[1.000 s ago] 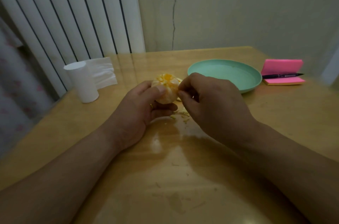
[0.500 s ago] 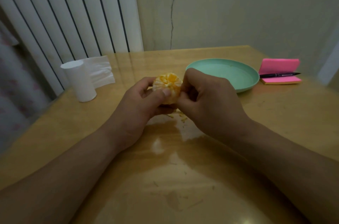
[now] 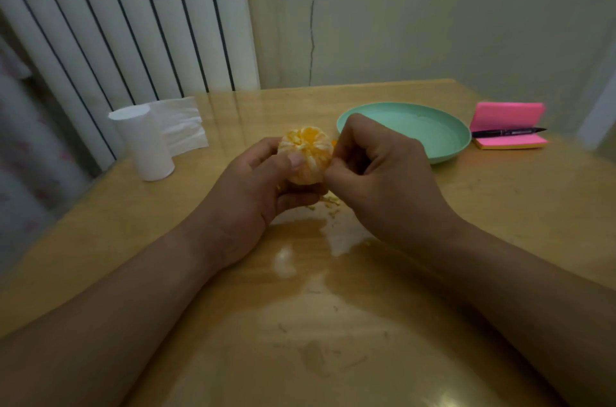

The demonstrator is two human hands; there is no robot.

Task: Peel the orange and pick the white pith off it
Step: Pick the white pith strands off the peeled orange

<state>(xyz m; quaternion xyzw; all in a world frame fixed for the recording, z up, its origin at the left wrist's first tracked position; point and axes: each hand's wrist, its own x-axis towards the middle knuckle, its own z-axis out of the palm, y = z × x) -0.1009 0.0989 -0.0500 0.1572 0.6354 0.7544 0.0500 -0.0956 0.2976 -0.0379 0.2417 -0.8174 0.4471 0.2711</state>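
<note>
The peeled orange (image 3: 308,149) shows its segments with pale pith streaks and is held just above the wooden table (image 3: 500,213). My left hand (image 3: 256,186) grips it from the left and below, thumb across its front. My right hand (image 3: 376,179) is at the orange's right side, thumb and fingertips pinched against its skin; what they pinch is too small to see. Small bits of pith (image 3: 330,203) lie on the table under the hands. A sliver of orange peel (image 3: 334,141) shows behind my right hand.
A mint green plate (image 3: 443,136) sits behind my right hand. Pink sticky notes (image 3: 506,114) with a black pen (image 3: 506,132) lie at the far right. A white paper roll (image 3: 146,143) and loose tissue (image 3: 181,123) stand at the left, near the table's edge.
Both hands lifted the orange slightly and turned it, so more of its top faces me. My right hand's fingertips stayed pinched at its right side.
</note>
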